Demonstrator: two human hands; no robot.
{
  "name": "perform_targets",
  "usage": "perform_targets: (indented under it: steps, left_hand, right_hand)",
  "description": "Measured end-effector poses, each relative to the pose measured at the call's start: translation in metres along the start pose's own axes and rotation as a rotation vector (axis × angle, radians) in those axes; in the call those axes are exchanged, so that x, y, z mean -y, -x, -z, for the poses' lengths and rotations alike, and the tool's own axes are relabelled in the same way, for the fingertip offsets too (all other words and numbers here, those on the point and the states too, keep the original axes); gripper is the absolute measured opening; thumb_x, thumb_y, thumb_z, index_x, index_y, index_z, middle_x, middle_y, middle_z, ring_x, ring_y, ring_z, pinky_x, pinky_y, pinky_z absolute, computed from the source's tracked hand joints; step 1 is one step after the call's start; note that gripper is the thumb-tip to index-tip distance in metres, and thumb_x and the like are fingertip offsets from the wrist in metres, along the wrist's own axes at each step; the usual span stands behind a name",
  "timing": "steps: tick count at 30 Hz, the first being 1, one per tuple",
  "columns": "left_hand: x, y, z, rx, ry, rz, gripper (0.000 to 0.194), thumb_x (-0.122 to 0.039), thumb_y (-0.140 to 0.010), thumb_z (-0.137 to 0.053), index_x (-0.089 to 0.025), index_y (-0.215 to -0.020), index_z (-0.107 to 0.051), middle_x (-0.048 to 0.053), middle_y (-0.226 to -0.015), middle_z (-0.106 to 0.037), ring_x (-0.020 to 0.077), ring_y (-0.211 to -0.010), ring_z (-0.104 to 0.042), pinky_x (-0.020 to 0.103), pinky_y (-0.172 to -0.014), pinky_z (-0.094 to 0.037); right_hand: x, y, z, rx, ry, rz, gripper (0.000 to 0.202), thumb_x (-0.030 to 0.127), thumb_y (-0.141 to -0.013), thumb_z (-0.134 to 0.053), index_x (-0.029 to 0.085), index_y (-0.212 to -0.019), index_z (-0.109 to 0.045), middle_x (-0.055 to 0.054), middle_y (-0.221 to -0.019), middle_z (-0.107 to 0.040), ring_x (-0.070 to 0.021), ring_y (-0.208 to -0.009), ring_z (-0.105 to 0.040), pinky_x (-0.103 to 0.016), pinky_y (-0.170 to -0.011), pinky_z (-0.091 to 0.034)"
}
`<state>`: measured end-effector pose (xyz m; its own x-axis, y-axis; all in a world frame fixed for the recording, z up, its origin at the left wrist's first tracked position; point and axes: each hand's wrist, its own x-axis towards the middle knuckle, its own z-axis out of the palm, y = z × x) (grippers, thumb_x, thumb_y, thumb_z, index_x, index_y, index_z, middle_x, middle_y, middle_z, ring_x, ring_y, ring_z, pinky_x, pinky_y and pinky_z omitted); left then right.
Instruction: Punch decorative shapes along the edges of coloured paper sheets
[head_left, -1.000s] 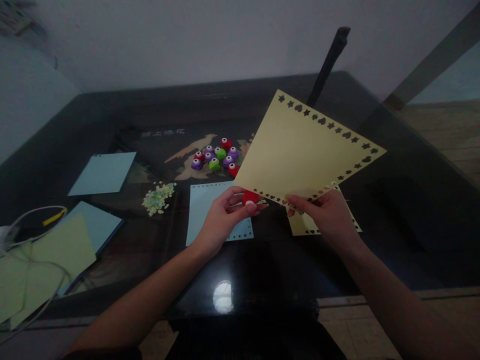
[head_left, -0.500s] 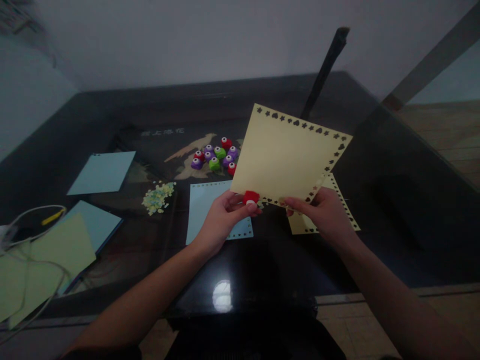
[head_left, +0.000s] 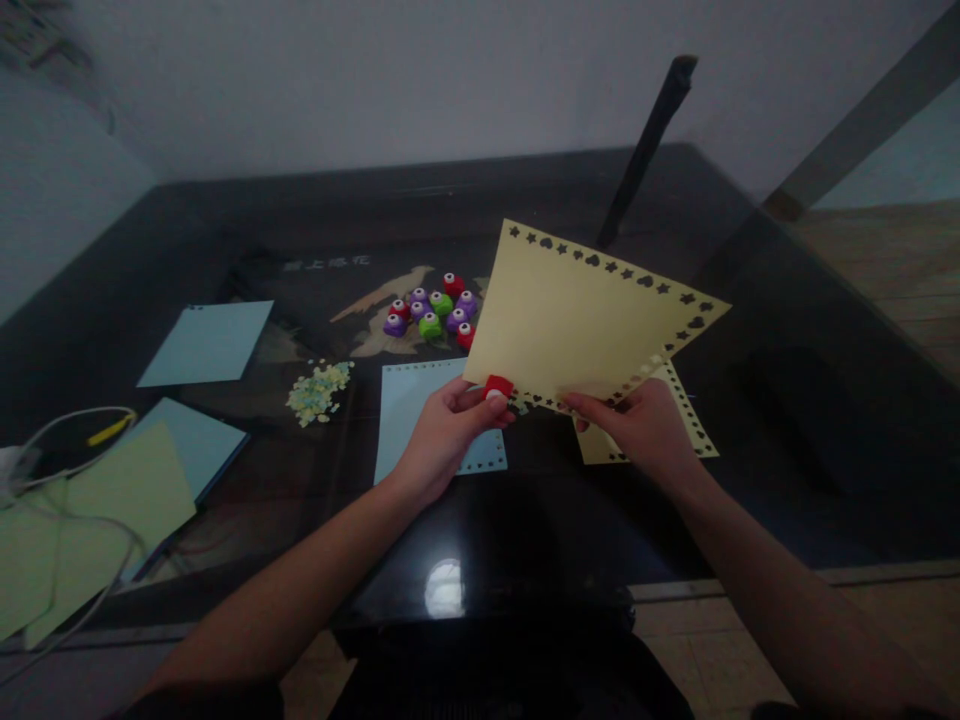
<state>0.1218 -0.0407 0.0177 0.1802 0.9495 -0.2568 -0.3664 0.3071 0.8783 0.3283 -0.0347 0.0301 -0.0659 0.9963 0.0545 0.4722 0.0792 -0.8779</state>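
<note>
- The smooth yellow sheet (head_left: 581, 315), pierced with stars and hearts, is held tilted above the glossy tabletop (head_left: 540, 530).
- The left hand (head_left: 442, 430) is clamped on a red punch (head_left: 498, 386) at the sheet's near-left corner; whether paper sits inside is hard to tell.
- The right hand (head_left: 651, 425) pinches the near edge, partly hiding another yellow sheet (head_left: 600, 445) below.

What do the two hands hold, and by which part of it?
The left hand holds a red punch, thumb at its white part; the right hand pinches a yellow sheet by its near edge, close to a corner.
</note>
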Motion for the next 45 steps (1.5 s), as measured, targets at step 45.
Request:
perform_targets:
  steps: [45]
  left_hand:
    - [-0.0019,0.0004,0.0008,-0.044,-0.065,-0.071,0.031,-0.031,-0.072,-0.072,-0.017,-0.099,-0.064,0.007,-0.092,-0.069,0.0165,-0.085,-0.061,0.025,-0.07,-0.042]
  right_hand:
    - [-0.0024,-0.0015,-0.0006,0.03,0.023,0.079,0.026,0.032,-0.074,-0.065,0.024,-0.05,-0.062,-0.001,-0.059,-0.07,-0.0163,-0.062,-0.066,-0.031,-0.066,-0.049]
